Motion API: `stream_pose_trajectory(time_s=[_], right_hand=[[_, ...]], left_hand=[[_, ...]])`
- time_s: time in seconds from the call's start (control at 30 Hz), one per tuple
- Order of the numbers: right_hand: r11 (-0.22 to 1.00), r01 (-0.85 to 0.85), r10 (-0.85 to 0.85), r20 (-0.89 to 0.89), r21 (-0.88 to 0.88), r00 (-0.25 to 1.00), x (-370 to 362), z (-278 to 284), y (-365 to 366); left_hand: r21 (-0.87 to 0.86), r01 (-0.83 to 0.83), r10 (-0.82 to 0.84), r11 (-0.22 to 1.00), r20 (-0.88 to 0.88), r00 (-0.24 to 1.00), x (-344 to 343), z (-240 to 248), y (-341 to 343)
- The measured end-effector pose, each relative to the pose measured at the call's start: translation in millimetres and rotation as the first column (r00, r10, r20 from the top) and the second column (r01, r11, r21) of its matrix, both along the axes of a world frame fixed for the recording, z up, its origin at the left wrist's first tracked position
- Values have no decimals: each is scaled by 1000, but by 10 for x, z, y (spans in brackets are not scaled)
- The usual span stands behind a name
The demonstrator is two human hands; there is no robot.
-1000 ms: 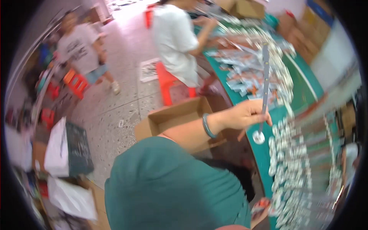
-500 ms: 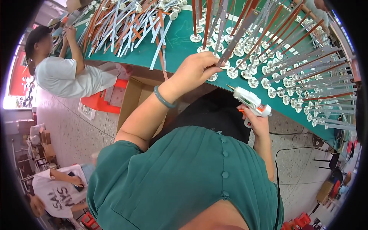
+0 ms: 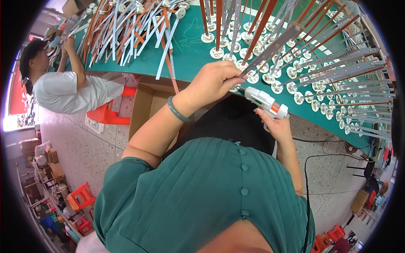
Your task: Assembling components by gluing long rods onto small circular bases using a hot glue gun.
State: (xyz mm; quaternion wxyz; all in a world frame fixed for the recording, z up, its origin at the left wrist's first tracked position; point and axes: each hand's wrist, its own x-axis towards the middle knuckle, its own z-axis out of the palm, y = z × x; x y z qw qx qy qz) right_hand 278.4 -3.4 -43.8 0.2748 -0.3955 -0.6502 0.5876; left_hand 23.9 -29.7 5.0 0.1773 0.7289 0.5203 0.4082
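My left hand [image 3: 216, 83], with a grey-green bangle at its wrist, pinches the lower end of a flat grey strip [image 3: 273, 49] dotted with small spots. The strip slants up and to the right over the table's near edge. My right hand [image 3: 277, 125] is closed round a white hot glue gun [image 3: 262, 101] with an orange part. Its nozzle points left at the white round base [image 3: 235, 89] just below my left fingertips; whether it touches cannot be told. Around them stand many white round bases [image 3: 276, 87] with upright grey and brown strips.
Loose strips [image 3: 122, 33] lie heaped at the left of the green table [image 3: 192, 55]. An open cardboard box [image 3: 145, 99] stands below the near edge. Farther left, a person [image 3: 69, 86] in white sits on a red stool [image 3: 107, 114]. A black cable [image 3: 306, 189] hangs at my right.
The glue gun has moved left and slightly up, bringing its nozzle close to my left fingertips. My left hand still pinches the strip. Another person at lower left has left the view.
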Motion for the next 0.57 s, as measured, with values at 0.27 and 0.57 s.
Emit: stream_pose_trajectory(time_s=[0.27,0.57], right_hand=[[999,-29,29,13,-20,999,-53,29,44],[989,25,-17,55,-144,998,-132,150,51]], left_hand=[[13,-17,16,1000,106,994,-25,-29,21],[-16,10,-8,1000,118,993,-55,-50,14]])
